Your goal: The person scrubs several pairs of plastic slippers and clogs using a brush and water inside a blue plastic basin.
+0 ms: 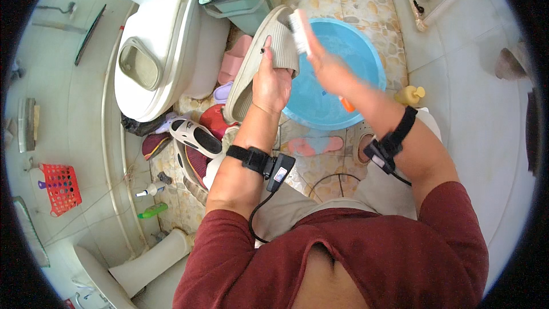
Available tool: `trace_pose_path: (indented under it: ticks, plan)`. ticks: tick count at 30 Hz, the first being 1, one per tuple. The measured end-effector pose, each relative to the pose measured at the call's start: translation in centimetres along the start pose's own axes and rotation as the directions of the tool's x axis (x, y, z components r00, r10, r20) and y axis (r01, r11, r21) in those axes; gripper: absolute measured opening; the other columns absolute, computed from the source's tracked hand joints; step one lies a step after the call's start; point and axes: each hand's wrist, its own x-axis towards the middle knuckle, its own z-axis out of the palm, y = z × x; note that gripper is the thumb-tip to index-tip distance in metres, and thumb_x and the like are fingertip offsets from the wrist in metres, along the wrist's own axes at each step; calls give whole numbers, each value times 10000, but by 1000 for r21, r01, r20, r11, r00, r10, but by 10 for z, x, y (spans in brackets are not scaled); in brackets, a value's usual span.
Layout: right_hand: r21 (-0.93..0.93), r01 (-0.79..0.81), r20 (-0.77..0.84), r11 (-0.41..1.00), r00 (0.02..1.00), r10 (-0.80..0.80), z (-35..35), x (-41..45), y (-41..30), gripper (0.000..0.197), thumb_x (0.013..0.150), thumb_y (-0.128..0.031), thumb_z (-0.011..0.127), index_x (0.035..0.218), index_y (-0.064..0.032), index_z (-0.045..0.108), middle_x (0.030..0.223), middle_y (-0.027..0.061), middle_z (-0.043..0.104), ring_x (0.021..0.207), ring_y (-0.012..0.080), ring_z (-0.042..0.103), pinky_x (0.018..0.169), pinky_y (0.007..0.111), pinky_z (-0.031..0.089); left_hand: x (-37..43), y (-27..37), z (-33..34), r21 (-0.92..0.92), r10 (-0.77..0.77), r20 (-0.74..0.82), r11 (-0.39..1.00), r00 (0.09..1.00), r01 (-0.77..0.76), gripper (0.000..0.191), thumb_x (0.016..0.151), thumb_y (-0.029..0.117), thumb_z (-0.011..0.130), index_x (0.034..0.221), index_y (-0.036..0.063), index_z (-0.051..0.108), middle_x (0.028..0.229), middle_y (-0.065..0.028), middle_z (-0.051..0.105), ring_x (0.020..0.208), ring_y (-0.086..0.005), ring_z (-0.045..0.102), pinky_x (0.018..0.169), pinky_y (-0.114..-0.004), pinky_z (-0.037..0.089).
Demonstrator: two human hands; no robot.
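Observation:
My left hand (272, 86) grips a beige ribbed slide sandal (274, 38) by its strap, with the fingers hidden partly inside. The sandal is tilted, its toe end pointing away from me. In my right hand (332, 71) is a scrub brush (301, 32), its white bristles against or very close to the sandal's toe end. The hand and brush are blurred. Below both hands stands a round blue basin (360, 47) holding water. An orange piece (347, 104) shows beneath my right wrist; I cannot tell whether it belongs to the brush.
A white toilet (146, 21) on the left bears a grey-green shoe sole or slipper (139, 64) on its lid. A green lidded bin (244, 4) stands behind. Several shoes, including a black-and-white clog (195, 137), pile at left. A pink insole or slipper (315, 146) lies before the basin, a yellow pump bottle (409, 95) right.

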Motion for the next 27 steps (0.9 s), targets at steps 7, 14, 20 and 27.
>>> trace_pose_path:
  ticks: [7,14,20,27]
  plan:
    - [224,6,19,975,1000,-10,-2,-7,-13,492,868,-270,375,1311,-181,180,942,268,531,882,391,523,751,375,414,-2,-3,-1,134,5,38,991,999,-10,451,846,275,460,1232,78,337,1212,-61,395,1088,-171,373,936,-310,269]
    - [100,248,89,964,962,-257,35,-36,-6,544,866,-206,360,1320,-245,61,876,271,537,795,420,525,697,445,410,4,6,-11,173,-104,-282,972,954,157,473,850,409,392,1075,1,472,960,-84,517,840,-178,509,717,-296,421]
    - [-59,73,70,996,995,-69,9,-9,-16,584,853,-165,358,1312,-260,9,826,253,549,732,407,545,645,450,425,-3,-5,-6,295,-63,-248,945,967,137,486,840,413,403,1053,-17,480,836,-67,525,707,-152,501,586,-271,407]
    - [-120,155,148,981,980,-137,10,-23,-27,587,842,-163,363,1311,-224,15,774,260,555,699,395,556,617,458,425,2,-5,-1,7,-72,-143,997,987,74,468,880,394,317,1219,71,338,1189,-79,421,1066,-241,414,914,-371,320]
